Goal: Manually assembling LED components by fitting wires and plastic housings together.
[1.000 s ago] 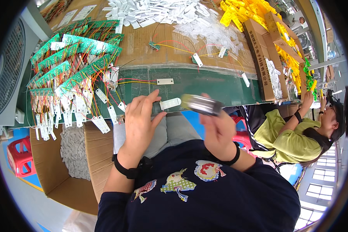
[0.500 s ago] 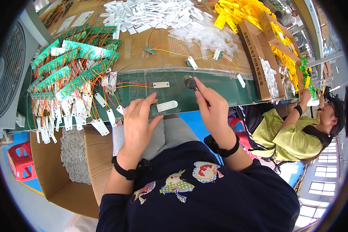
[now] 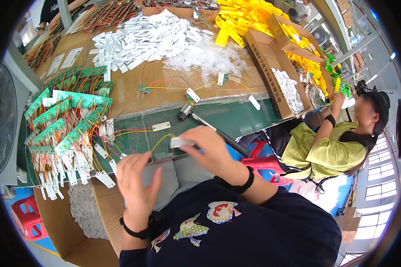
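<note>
Right hand point(image 3: 211, 149): raised over the near edge of the green mat point(image 3: 254, 122); a small white plastic piece point(image 3: 181, 142) is pinched between thumb and fingertips, the fingers closed on it.
White plastic piece: held just above the mat's front edge, between the two hands; a yellow-green wire point(image 3: 160, 141) is seen arcing from its left end down to the mat.
Left hand point(image 3: 136, 182): held open, fingers spread and slightly curled, nothing gripped — it is placed just below and to the left of the white piece, apart from it.
Hammer point(image 3: 211, 129): laid on the mat, its metal head toward the cardboard sheet, its black handle running down to the right behind the right hand; it is not held.
Wrists: a black band is worn on each.
Circuit boards point(image 3: 62, 124): green strips with coloured wires and white tags are piled at the left of the mat, some tags hanging over the edge.
Cardboard sheet point(image 3: 133, 95): a heap of white parts point(image 3: 142, 38) is spread at its far side, with clear bags beside it.
Yellow parts point(image 3: 245, 20): heaped at the far right, next to an open cardboard box point(image 3: 272, 80).
Other person point(image 3: 329, 147): seated at the right in a yellow-green top — one hand is reached up to the table.
</note>
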Demonstrator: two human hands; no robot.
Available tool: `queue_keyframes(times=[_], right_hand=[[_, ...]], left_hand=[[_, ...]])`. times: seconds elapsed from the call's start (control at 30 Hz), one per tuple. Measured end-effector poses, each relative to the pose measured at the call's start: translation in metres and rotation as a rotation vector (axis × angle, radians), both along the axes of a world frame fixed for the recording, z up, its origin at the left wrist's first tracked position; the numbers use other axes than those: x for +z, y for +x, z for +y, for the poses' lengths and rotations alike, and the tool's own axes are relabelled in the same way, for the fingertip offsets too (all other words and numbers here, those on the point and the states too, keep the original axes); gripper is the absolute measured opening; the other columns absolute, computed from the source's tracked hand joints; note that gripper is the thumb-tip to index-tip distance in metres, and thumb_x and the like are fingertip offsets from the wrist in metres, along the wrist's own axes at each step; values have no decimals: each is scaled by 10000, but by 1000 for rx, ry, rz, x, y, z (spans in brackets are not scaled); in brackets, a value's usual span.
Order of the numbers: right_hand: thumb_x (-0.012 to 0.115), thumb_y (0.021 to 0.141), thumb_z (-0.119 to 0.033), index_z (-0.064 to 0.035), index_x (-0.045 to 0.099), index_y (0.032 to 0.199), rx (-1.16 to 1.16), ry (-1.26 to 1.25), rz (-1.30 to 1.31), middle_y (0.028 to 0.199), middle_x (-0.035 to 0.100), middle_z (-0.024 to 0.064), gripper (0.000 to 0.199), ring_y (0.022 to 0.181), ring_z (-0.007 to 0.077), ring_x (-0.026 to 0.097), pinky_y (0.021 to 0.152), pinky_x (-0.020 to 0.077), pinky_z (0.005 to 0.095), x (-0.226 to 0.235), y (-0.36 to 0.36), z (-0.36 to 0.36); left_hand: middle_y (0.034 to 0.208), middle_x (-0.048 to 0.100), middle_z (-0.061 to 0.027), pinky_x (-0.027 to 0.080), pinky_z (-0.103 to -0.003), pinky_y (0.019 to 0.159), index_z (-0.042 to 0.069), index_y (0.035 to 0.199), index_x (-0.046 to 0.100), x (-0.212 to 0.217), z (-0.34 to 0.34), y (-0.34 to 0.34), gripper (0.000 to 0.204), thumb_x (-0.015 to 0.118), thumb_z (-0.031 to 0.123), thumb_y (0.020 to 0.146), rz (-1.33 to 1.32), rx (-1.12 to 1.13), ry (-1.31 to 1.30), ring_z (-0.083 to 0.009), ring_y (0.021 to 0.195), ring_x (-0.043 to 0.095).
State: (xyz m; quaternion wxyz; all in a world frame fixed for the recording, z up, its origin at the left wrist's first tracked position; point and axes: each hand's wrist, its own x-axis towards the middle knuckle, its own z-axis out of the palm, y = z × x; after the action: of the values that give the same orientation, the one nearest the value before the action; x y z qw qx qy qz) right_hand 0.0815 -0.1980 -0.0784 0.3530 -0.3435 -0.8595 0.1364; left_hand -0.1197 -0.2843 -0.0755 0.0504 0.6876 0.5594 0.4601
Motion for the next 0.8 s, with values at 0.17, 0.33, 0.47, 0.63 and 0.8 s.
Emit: queue_keyframes(times=[0.17, 0.33, 0.47, 0.63, 0.8], right_hand=[[695, 802, -28, -5, 613, 1027, -414, 220, 275, 925, 646, 119, 240, 805, 187, 607, 713, 471, 277, 54, 54, 15], [668, 828, -81, -4, 620, 1036, -735, 116, 152, 886, 663, 104, 226, 766, 185, 605, 702, 466, 284, 55, 114, 55], [677, 794, -143, -11, 671, 935, -643, -84, -230, 879, 671, 162, 194, 833, 287, 654, 729, 500, 335, 38, 143, 71], [661, 798, -211, -27, 689, 905, -582, -331, -176, 814, 677, 165, 215, 776, 303, 658, 720, 507, 384, 50, 117, 123], [675, 790, -234, -47, 673, 817, -542, -265, -500, 799, 677, 145, 190, 772, 304, 655, 701, 511, 397, 13, 97, 204]], left_hand=[[975, 618, -111, 418, -414, 879, 14, 1052, 565, -3, -1, -12, 348, 609, -88, 722, -86, 140, 79, -305, 945, 545], [971, 614, -119, 435, -418, 837, 17, 1041, 568, -21, 6, -7, 350, 637, -78, 712, -81, 100, 35, -321, 913, 558], [970, 612, -125, 439, -413, 833, 17, 1035, 568, -17, 5, -7, 343, 632, -83, 714, -90, 78, 48, -324, 905, 564], [968, 609, -136, 447, -417, 823, 13, 1028, 565, -25, 5, -9, 337, 631, -86, 713, -74, 57, 25, -329, 887, 573], [958, 608, -141, 455, -415, 805, 12, 1026, 565, -18, 3, -4, 333, 628, -88, 714, -72, 52, 31, -330, 877, 574]])
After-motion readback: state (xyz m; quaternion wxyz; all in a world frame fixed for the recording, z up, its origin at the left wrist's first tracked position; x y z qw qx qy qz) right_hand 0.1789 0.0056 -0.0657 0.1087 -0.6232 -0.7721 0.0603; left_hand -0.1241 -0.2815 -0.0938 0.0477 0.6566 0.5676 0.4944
